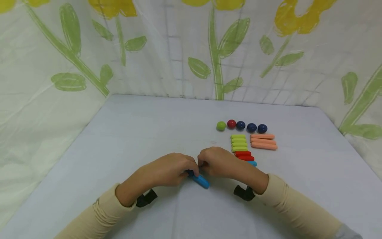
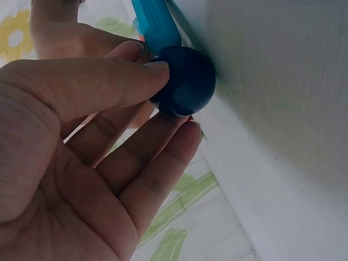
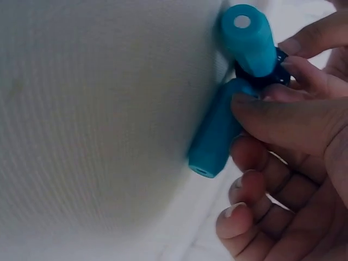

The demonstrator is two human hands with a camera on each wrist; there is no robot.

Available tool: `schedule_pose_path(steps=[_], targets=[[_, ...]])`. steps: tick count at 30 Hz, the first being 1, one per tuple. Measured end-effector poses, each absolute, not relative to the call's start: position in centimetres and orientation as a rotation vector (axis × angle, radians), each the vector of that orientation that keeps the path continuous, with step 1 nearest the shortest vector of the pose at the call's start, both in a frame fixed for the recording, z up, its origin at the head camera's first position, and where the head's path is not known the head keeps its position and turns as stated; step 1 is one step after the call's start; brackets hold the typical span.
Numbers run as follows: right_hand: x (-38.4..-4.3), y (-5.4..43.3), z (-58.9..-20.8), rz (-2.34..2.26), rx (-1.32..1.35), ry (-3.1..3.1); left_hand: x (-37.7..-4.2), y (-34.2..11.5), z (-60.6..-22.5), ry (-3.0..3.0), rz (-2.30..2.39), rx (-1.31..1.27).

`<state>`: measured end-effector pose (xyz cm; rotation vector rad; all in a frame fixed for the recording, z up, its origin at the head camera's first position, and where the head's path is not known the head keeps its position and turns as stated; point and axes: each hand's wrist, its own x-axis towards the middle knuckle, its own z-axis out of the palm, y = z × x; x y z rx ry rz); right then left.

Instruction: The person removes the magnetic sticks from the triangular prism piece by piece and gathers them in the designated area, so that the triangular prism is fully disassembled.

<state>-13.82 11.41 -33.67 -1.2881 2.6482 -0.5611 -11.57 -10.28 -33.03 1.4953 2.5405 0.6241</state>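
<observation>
My left hand (image 1: 168,169) pinches a dark blue ball (image 2: 187,81) between thumb and fingers, low over the white tabletop. A blue stick (image 1: 201,181) projects from the ball toward the near right; its pale round end faces the right wrist camera. My right hand (image 1: 219,162) is close beside the left and pinches a second blue stick (image 3: 215,133) between thumb and forefinger. This stick's upper end is at the ball, partly behind the thumb; whether they touch I cannot tell. In the head view the right fingers hide it.
Right of the hands lie several lime-green sticks (image 1: 239,143), orange sticks (image 1: 264,141), red sticks (image 1: 243,153) and another blue stick (image 1: 252,163) by the right forearm. Behind them, a row holds a green ball (image 1: 221,126), a red ball (image 1: 231,124) and dark blue balls (image 1: 251,127).
</observation>
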Motion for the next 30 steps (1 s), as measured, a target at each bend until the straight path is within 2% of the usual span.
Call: schedule_pose_path(steps=[14, 30], targets=[[-11.9, 14.4, -32.3, -0.328, -0.958, 2.692, -11.8, -10.0, -32.9, 2.545, 0.591, 1.494], [-10.7, 20.5, -30.8, -0.300, -0.783, 2.637, -11.5, -10.2, -32.8, 2.565, 0.580, 1.430]])
